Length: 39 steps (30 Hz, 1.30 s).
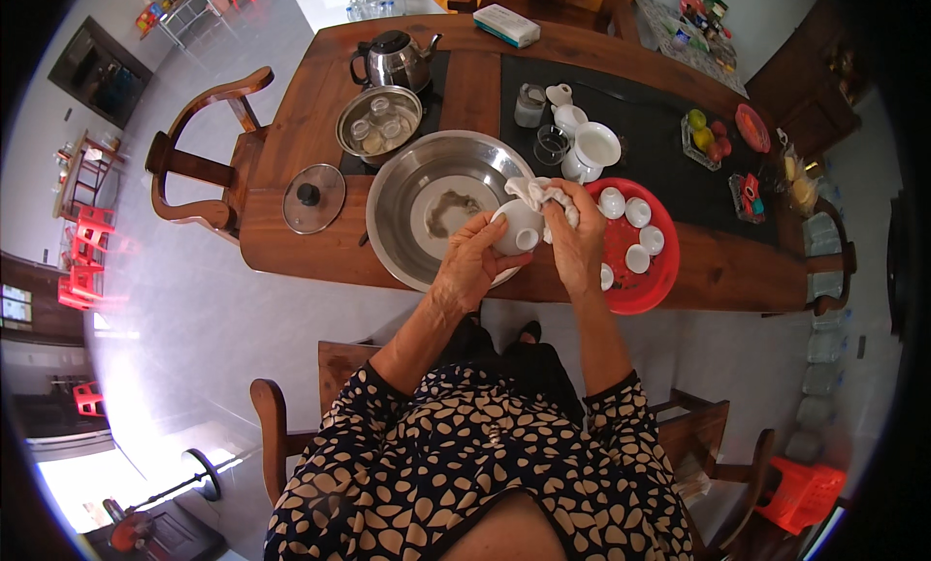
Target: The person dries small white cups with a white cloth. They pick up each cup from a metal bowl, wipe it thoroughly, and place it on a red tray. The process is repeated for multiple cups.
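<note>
My left hand [471,254] grips a white porcelain bowl [518,230], tilted so that its foot ring faces me. In my right hand [578,230] is a bunched white cloth [545,197], held against the bowl's rim. Both hands are above the right edge of a wide stainless steel basin [389,219], which has a little murky liquid on its bottom. To the right, partly behind my right hand, a red plastic tray [662,288] bears several small white cups [638,212].
Behind the basin stand a steel pot [342,132] with glass cups inside and a steel kettle [396,63]. A glass lid [314,215] lies left. White teaware [598,145], a glass jar [530,106] and a fruit dish [702,143] stand farther back. Wooden chairs [196,154] flank the table.
</note>
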{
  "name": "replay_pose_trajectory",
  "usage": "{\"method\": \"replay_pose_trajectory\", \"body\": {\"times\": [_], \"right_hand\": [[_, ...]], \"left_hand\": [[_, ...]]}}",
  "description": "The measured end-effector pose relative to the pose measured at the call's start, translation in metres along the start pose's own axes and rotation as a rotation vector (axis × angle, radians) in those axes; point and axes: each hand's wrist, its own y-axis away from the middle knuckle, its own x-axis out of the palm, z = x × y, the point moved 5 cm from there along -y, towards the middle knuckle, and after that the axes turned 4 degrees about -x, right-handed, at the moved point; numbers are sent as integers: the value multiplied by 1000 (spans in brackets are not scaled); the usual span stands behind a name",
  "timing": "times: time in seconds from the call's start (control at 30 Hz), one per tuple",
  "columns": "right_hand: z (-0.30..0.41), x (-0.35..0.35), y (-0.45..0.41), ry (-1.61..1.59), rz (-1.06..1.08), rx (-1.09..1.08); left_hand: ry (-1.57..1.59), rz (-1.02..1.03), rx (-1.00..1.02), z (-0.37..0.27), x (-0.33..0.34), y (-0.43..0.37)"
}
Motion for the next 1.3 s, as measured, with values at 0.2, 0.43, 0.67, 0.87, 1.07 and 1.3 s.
{"method": "replay_pose_trajectory", "body": {"times": [0.2,0.43,0.67,0.87,1.07,1.3], "right_hand": [[46,24,34,488,215,-690],[41,14,17,374,103,-551],[-4,0,35,199,-68,-346],[19,21,54,297,65,-557],[35,10,30,383,-107,-540],[29,22,40,580,59,-537]], "left_hand": [[103,-136,34,-1,-5,-3],[-27,-26,38,-4,6,0],[188,-39,114,-10,8,-10],[242,-36,37,7,-9,-21],[210,-44,121,-6,13,-10],[39,-55,289,-4,-4,-9]]}}
